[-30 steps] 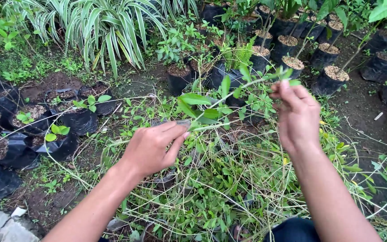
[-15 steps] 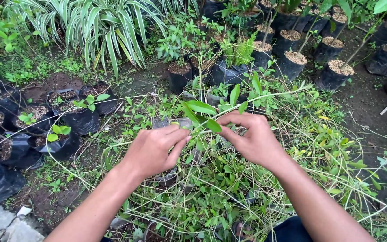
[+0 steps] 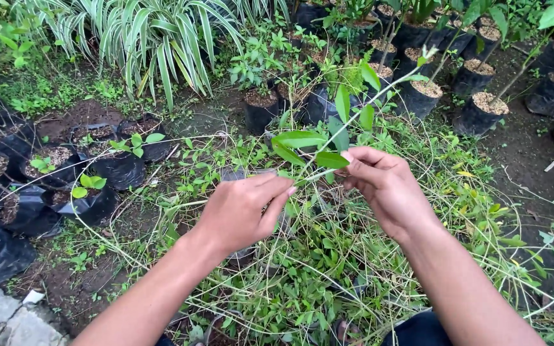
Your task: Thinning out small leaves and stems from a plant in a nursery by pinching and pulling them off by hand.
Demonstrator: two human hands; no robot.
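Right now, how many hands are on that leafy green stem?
2: the left hand pinches the leafy stem at its lower end; the right hand grips it just above, beside the leaves.

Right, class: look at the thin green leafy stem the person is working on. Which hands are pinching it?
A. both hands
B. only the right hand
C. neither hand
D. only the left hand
A: the left hand and the right hand both pinch the thin green leafy stem.

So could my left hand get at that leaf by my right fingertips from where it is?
Probably yes. The left hand grips the thin stem just below the leaf that the right hand pinches; only open air and that stem lie between them.
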